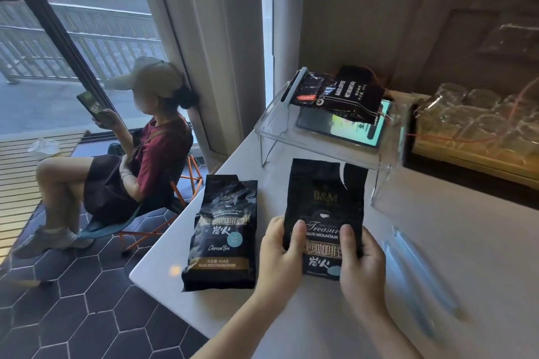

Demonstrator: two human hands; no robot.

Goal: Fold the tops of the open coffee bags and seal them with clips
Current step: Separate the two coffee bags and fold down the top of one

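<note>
Coffee bag between both hands

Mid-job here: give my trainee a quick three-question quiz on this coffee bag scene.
1. True or false: both hands hold the same bag.
2. Which bag already has a clip on it? A) the held bag B) the bag lying at left C) the bag on the stand
3. What lies on the table right of the right hand?

Key: 1 true, the left hand grips it too. 2 C. 3 two blue clips.
</note>
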